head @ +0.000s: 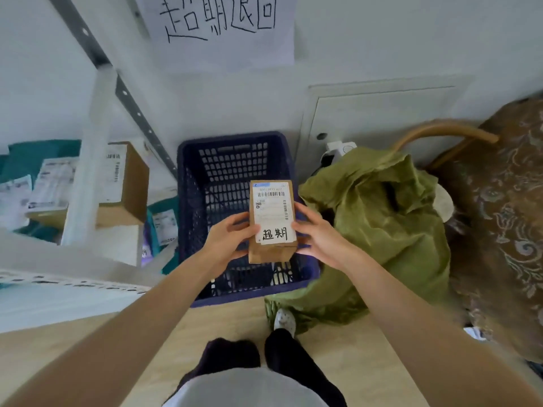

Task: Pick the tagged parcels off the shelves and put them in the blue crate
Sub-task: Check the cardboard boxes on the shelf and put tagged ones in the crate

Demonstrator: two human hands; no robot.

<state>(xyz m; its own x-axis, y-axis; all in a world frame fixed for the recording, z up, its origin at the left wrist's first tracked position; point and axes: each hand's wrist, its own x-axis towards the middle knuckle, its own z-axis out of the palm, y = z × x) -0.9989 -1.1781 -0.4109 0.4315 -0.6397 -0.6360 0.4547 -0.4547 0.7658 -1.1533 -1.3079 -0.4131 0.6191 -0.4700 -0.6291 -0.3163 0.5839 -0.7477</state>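
Fingers [244, 223] of our left hand [232, 236] curl around the left edge of a brown parcel [271, 221], with the thumb lying on its front. The fingers [304, 214] of our right hand [320, 233] close on the right edge in the same way. So both hands grip the parcel between them, and neither hand is free.

The parcel stands upright with its face toward us. It carries a white shipping label with a barcode, and two handwritten characters are in the lower part of the label. We take this as the tag.

We hold the parcel in the air over the blue crate [183, 183]. The crate sits on the floor at 12 o'clock from our feet, against the wall.

At 9 to 10 o'clock are the white shelves [88, 160], where a cardboard box [132, 183] and some flat mailers remain. At 2 o'clock, just beside the crate, is a crumpled green bag [382, 218].

We judge that the pick is done and the step in hand is the placing. The next move calls for lowering the parcel straight down inside the crate walls. We should keep away from the rim at 3 o'clock, where the green bag hangs close, and open both hands only when the parcel is low in the crate.
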